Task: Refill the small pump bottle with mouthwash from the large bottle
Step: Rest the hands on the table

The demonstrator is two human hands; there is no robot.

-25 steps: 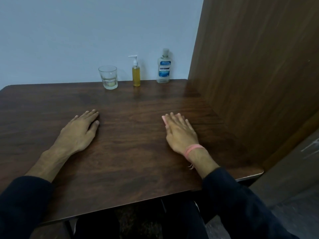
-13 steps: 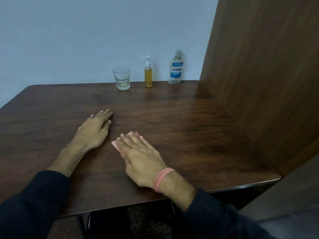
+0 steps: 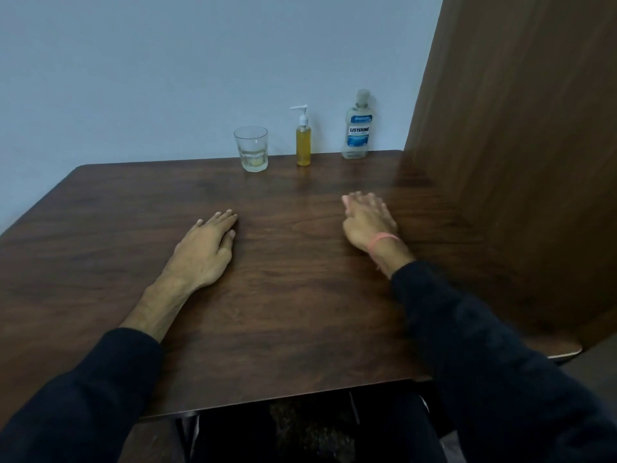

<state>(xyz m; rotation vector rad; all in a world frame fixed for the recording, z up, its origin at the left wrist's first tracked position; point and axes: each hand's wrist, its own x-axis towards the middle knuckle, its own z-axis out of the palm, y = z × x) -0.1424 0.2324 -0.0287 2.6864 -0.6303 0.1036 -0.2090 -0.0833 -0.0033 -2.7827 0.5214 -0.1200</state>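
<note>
The small pump bottle (image 3: 303,146), holding yellow liquid under a white pump, stands at the table's back edge. Right of it is the large clear mouthwash bottle (image 3: 357,132) with a blue label and its cap on. My left hand (image 3: 205,252) lies flat, palm down, on the table's middle with nothing in it. Further right, my right hand (image 3: 369,223) is blurred and presses a small pink cloth (image 3: 346,202) to the tabletop; only the cloth's edge shows by the fingertips. Both hands are well short of the bottles.
A clear glass (image 3: 251,148) with a little liquid stands left of the pump bottle. The dark wooden table (image 3: 283,322) meets a pale wall at the back. A tall wooden panel (image 3: 517,162) closes off the right side.
My right hand swept with the pink cloth leftward towards the left hand, then back right and further away. The left hand has stayed flat in place. The camera view shifted.
</note>
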